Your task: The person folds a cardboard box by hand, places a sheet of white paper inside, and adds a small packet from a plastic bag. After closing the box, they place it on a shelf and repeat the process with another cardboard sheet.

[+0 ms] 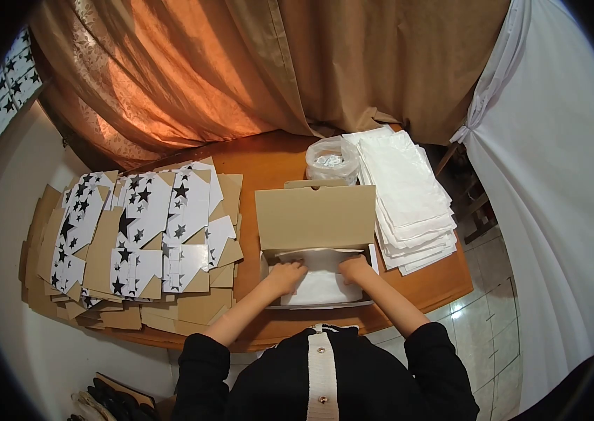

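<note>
An open cardboard box [316, 217] stands in front of me, brown inside, its lid raised at the back. A white sheet of thin paper [319, 284] lines it, its far edge standing up a little. At the left side of the box, my left hand [287, 277] is inside with fingers curled on the sheet. My right hand [355, 270] is closed at the sheet's right side, its fingertips mostly hidden.
A stack of white sheets [413, 189] lies right of the box, beside a clear plastic bag [331, 160] with small items in it. Flat cardboard pieces with black stars [132, 231] cover the left of the wooden table [258, 156]. Curtains hang behind.
</note>
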The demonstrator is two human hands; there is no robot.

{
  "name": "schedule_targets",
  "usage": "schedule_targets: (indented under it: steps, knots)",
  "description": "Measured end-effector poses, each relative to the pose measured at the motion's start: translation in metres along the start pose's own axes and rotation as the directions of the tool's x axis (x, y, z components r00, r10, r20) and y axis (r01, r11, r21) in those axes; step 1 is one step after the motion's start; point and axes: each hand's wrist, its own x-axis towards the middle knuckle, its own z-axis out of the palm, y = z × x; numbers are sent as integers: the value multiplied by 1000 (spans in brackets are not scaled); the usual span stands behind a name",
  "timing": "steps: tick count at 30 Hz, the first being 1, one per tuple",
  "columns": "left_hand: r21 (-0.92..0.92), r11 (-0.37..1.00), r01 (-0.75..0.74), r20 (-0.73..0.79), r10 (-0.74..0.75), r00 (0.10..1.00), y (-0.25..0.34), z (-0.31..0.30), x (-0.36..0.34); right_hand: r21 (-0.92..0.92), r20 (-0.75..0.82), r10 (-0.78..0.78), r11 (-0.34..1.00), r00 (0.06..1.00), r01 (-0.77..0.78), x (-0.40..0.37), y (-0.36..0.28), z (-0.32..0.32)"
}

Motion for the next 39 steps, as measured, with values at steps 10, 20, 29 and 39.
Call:
schedule_targets:
  steps: [10,20,29,39]
  knots:
    - [4,1000,30,339,-30,940,0,15,2,32,-62,-11,999,998,13,8,3,10]
    - [110,993,48,257,-76,963,5,18,-5,74,-223,-49,995,974,67,-50,-16,-42]
    - [174,984,45,198,-80,977,8,20,-8,135,-837,-46,948,545,287,-46,-22,-38]
    - [-478,878,26,245,104,964,16,-30,-55,118,-426,-198,955,883,271,-38,-40,3]
